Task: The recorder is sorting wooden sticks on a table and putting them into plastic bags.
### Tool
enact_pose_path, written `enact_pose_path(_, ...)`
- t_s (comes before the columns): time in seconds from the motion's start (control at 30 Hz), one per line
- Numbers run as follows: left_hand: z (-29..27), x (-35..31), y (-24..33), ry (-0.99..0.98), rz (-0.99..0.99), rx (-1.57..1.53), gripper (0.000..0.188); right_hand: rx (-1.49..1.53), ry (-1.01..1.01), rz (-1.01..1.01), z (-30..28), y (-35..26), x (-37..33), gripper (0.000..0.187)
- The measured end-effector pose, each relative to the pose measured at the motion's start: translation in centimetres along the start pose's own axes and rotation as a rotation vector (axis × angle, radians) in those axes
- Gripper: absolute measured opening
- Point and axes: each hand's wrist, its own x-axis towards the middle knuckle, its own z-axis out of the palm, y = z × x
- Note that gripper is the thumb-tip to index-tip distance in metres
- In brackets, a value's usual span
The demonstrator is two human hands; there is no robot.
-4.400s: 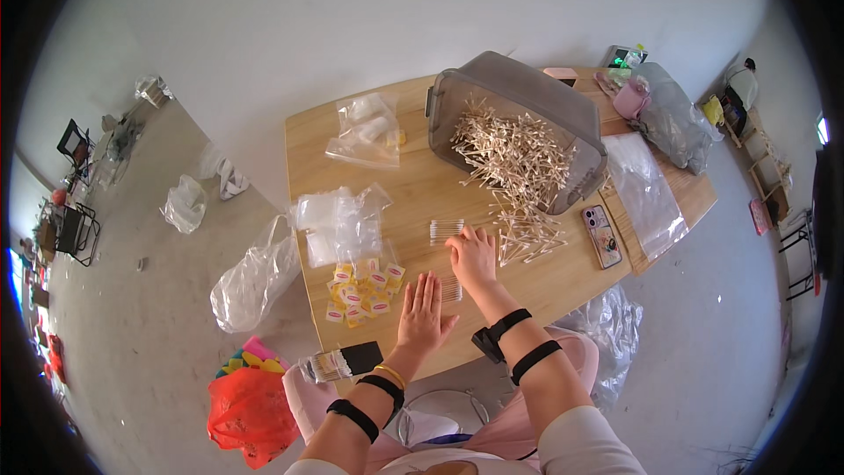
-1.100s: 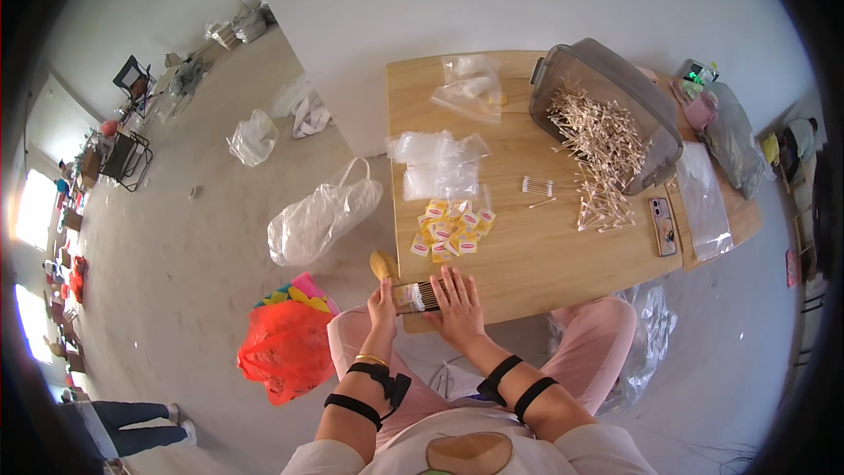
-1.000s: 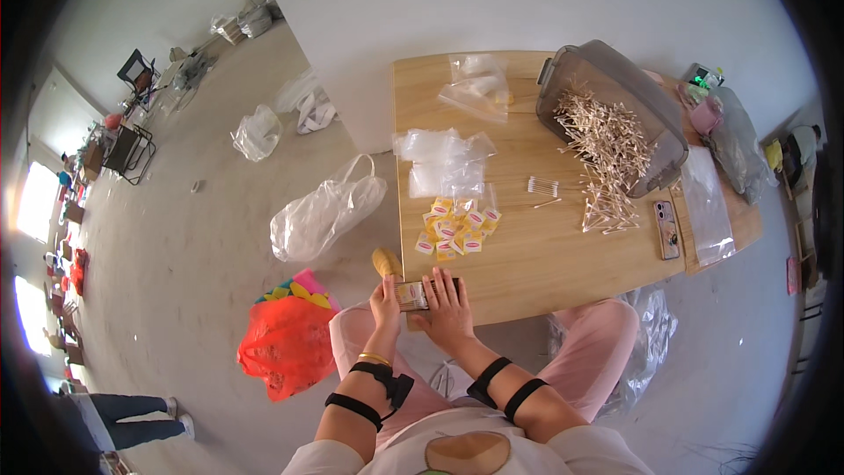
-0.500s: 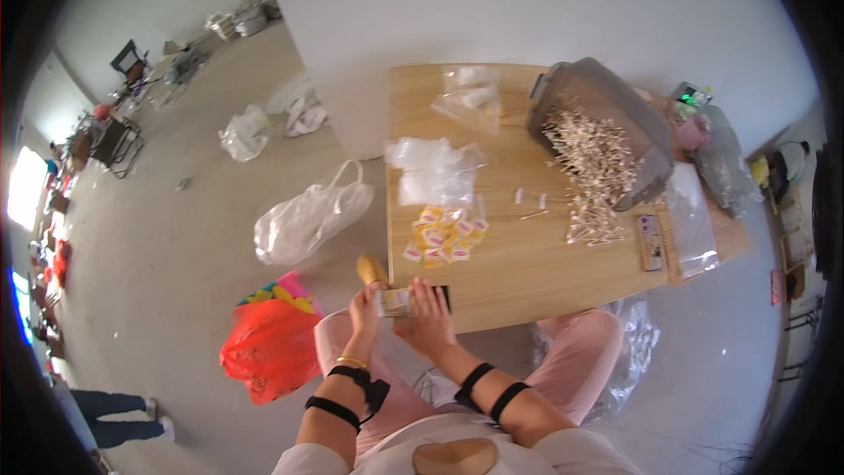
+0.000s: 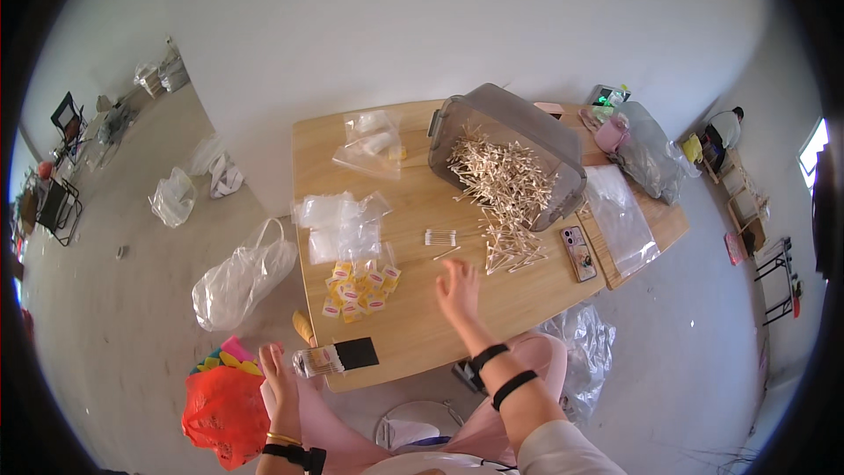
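My right hand [image 5: 459, 295] reaches over the table with its fingers apart and nothing in them. Just beyond its fingertips are a single cotton swab [image 5: 447, 253] and a short row of cotton swabs [image 5: 440, 237]. My left hand [image 5: 278, 371] is beside the table's near left corner, fingers stretched out. Close to it, a clear packet of cotton swabs [image 5: 316, 361] sits at the corner against a flat black rectangle [image 5: 356, 353]. A large heap of loose swabs [image 5: 505, 180] spills from a tipped grey plastic bin [image 5: 563, 145].
Yellow-and-white sachets [image 5: 359, 290] and clear bags [image 5: 343, 227] lie on the table's left side. To the right are a phone [image 5: 578, 254] and a plastic sleeve [image 5: 622, 218]. A red bag [image 5: 224, 418] and a white plastic bag [image 5: 242, 277] are on the floor at left.
Both hands were on the packet; it now rests at the table corner beside the left hand. My right hand has moved right and forward over the table. The view has swung right.
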Motion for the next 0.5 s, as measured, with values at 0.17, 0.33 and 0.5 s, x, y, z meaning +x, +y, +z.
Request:
enact_pose_path(0.17,3.8,-2.2,5.2,-0.127,0.075,-0.242,0.014,0.209,0.014,0.208,2.7,6.6,7.2,0.039)
enact_pose_path(0.33,7.3,-4.2,8.6,-0.323,0.194,-0.1,0.008,0.174,0.009,0.244,4.1,5.6,9.5,0.025)
enact_pose_path(0.5,10.4,-5.9,12.4,-0.427,0.324,-0.095,0.01,-0.007,0.133,0.101,4.3,4.7,7.8,0.011)
